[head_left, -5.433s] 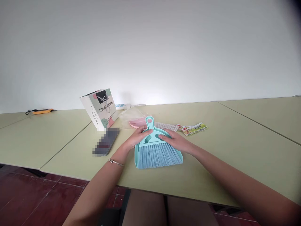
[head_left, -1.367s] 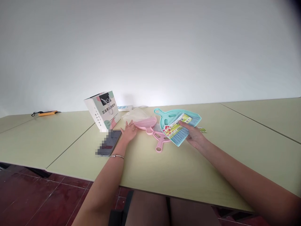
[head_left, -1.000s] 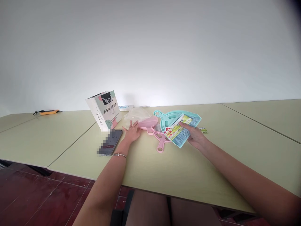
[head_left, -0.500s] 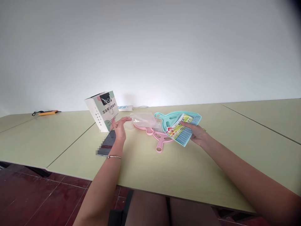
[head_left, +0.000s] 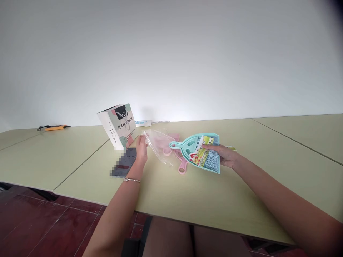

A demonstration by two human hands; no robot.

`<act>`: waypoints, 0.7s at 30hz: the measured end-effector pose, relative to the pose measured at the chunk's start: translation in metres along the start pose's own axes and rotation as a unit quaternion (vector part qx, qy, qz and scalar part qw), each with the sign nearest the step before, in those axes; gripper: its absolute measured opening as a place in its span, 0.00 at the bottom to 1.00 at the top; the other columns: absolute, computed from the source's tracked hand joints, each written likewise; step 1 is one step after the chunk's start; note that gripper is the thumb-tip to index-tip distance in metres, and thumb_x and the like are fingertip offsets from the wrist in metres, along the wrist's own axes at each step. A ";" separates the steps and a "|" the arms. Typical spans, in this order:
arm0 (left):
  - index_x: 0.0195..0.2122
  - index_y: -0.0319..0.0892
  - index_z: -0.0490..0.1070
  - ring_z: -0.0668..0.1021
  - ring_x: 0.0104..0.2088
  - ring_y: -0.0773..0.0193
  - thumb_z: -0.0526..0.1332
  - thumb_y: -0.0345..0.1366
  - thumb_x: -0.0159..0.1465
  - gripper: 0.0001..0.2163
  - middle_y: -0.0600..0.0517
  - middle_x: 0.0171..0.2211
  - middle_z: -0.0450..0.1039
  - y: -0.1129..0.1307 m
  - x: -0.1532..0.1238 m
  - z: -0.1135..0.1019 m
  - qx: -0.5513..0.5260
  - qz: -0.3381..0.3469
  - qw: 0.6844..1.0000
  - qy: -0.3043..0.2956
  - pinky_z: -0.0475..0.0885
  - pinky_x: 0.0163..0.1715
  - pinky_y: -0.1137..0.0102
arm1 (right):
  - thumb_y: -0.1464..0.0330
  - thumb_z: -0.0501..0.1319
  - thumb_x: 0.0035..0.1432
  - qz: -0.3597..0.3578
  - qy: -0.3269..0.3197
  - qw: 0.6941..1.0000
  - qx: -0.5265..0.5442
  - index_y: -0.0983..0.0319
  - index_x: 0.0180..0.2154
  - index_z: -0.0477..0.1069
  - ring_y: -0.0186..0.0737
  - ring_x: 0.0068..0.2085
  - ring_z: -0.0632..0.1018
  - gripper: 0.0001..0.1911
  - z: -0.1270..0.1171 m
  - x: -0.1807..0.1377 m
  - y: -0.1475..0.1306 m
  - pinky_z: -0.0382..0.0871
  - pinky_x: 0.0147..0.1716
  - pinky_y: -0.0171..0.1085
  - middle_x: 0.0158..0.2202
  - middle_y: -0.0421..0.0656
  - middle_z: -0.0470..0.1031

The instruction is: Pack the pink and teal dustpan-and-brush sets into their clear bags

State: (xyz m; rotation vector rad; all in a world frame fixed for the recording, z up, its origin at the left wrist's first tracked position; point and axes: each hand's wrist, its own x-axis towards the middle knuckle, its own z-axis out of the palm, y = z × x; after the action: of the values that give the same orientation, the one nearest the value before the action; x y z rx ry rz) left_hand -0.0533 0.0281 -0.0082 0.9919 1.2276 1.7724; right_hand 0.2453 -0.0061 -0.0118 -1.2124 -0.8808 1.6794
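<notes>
Table (head_left: 193,200), pale green, several tops butted together; far left along its back edge an orange tool (head_left: 53,127) with a dark cord, well apart from the rest.

Printed box (head_left: 119,125) stands upright nearer the middle, a little in from the back edge; phone (head_left: 124,166) lies flat just in front of it, toward the near edge, screen unreadable; white power strip (head_left: 143,123) at the back edge behind the box.

Left hand (head_left: 141,151) just beside the phone, raised off the table; thumb and fingers pinched on one end of a clear plastic bag (head_left: 158,144), which hangs slack to the right, lifted clear of the surface.

Pink dustpan (head_left: 182,165) lies on the table under and behind the bag; mostly covered, so its brush cannot be made out for certain.

Teal dustpan (head_left: 187,148) held tilted above the table, handle pointing left toward the bag; blue brush (head_left: 213,157) nested in it, printed card (head_left: 199,154) laid on the bristles.

Right hand (head_left: 225,156) closed around the pan's wide end, thumb pressing the card down; a second paper slip (head_left: 230,147) lies on the table just behind that hand.
</notes>
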 end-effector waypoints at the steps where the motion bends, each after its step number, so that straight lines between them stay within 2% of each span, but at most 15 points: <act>1: 0.32 0.43 0.70 0.71 0.47 0.61 0.56 0.40 0.55 0.08 0.51 0.43 0.72 -0.001 -0.004 0.004 -0.001 -0.014 0.999 -0.029 0.67 0.41 0.69 | 0.71 0.68 0.47 -0.007 -0.009 1.000 0.010 0.63 0.41 0.73 0.46 0.40 0.80 0.16 0.004 -0.002 0.001 0.76 0.42 0.42 0.42 0.48 0.79; 4: 0.35 0.43 0.69 0.71 0.48 0.61 0.58 0.43 0.57 0.10 0.50 0.44 0.70 -0.001 -0.017 0.013 -0.036 -0.027 0.994 -0.104 0.69 0.42 0.68 | 0.70 0.68 0.48 -0.024 -0.042 0.998 0.038 0.62 0.42 0.73 0.47 0.44 0.79 0.17 0.015 -0.006 0.004 0.75 0.44 0.43 0.45 0.48 0.77; 7: 0.42 0.47 0.67 0.73 0.49 0.60 0.56 0.50 0.59 0.15 0.51 0.47 0.69 0.006 -0.026 0.019 -0.138 -0.064 0.975 -0.161 0.71 0.43 0.65 | 0.71 0.67 0.48 -0.044 -0.052 0.996 0.063 0.61 0.42 0.72 0.48 0.47 0.77 0.16 0.027 -0.010 0.009 0.75 0.45 0.44 0.47 0.48 0.76; 12: 0.49 0.51 0.64 0.74 0.49 0.56 0.48 0.59 0.60 0.24 0.50 0.50 0.68 0.019 -0.041 0.023 -0.279 -0.109 0.933 -0.199 0.71 0.46 0.57 | 0.69 0.66 0.50 -0.069 -0.059 0.988 0.122 0.59 0.42 0.71 0.49 0.50 0.75 0.15 0.041 -0.015 0.014 0.72 0.48 0.47 0.48 0.45 0.76; 17: 0.51 0.44 0.66 0.67 0.57 0.47 0.48 0.66 0.52 0.36 0.43 0.55 0.65 0.015 -0.055 0.028 -0.271 -0.200 0.865 -0.373 0.67 0.51 0.53 | 0.67 0.66 0.50 -0.096 -0.048 0.983 0.146 0.58 0.42 0.71 0.49 0.52 0.74 0.16 0.046 -0.013 0.019 0.70 0.51 0.47 0.48 0.43 0.76; 21: 0.53 0.42 0.65 0.61 0.61 0.43 0.58 0.67 0.40 0.44 0.39 0.60 0.59 0.008 -0.054 0.025 -0.243 -0.228 0.829 -0.449 0.60 0.56 0.51 | 0.66 0.67 0.49 -0.122 -0.018 0.979 0.162 0.57 0.42 0.71 0.48 0.52 0.73 0.16 0.046 -0.009 0.023 0.70 0.51 0.47 0.49 0.41 0.75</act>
State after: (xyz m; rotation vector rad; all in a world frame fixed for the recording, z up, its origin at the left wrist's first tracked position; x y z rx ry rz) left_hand -0.0097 -0.0132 -0.0045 0.9332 0.3226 0.9314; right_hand 0.1975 -0.0260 -0.0163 -0.8222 -0.7099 1.5747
